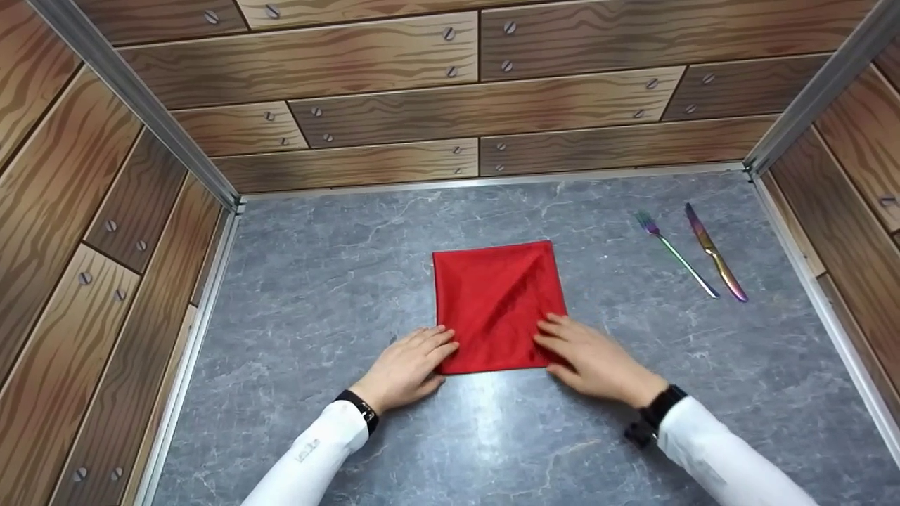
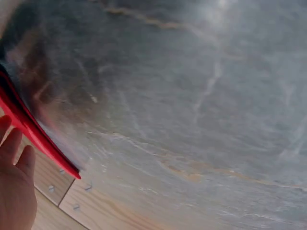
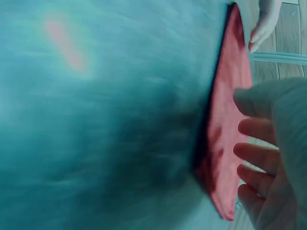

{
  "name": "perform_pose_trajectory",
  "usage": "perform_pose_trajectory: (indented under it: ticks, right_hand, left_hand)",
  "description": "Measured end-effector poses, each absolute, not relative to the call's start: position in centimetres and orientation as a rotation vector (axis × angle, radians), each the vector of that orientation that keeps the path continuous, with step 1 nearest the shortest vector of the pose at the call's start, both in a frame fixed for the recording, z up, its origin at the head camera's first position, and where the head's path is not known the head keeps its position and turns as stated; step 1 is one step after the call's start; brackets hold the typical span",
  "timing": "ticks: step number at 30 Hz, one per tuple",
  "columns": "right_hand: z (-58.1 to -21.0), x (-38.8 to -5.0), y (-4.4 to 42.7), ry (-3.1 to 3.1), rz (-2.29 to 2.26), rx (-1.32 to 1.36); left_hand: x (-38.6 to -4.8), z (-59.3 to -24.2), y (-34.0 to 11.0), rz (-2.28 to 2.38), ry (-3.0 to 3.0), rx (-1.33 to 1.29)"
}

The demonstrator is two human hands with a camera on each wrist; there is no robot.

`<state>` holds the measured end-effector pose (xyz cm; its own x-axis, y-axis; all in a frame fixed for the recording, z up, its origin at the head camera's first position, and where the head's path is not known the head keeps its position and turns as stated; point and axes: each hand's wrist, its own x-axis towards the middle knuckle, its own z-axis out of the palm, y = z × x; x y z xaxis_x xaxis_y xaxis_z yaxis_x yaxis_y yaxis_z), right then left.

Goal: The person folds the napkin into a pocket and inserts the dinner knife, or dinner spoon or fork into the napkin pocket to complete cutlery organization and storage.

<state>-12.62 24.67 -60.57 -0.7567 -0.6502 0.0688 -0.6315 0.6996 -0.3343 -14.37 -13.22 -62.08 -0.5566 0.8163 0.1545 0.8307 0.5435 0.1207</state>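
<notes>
A red cloth napkin (image 1: 496, 302), folded into a near square, lies flat on the grey marbled table. My left hand (image 1: 408, 369) rests at its lower left corner, fingers extended over the edge. At the lower right side is my right hand (image 1: 594, 358), its fingers spread loosely over the cloth's edge. In the left wrist view the napkin (image 2: 36, 132) shows as a thin folded strip beside the fingertips. The right wrist view has the napkin (image 3: 225, 120) just beyond the right fingertips; whether they touch it is hard to tell there.
To the right on the table (image 1: 316, 281) lie a rainbow-coloured fork (image 1: 678, 256) and a matching knife (image 1: 716, 253), side by side and slanted. Wood-patterned panels (image 1: 394, 105) with metal edging wall the table at the back and both sides.
</notes>
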Motion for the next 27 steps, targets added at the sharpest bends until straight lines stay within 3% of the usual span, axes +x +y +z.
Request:
perform_pose_trajectory:
  ticks: [14, 27]
  right_hand:
    - [-61.6, -11.6, 25.9, 2.824, -0.5, -1.024]
    - [-61.6, -12.8, 25.4, 2.914, -0.545, -0.974]
  left_hand:
    - [-14.9, -62.3, -12.5, -0.316, -2.871, -1.288]
    - [-15.9, -61.1, -11.6, -0.987, -3.028, -0.915]
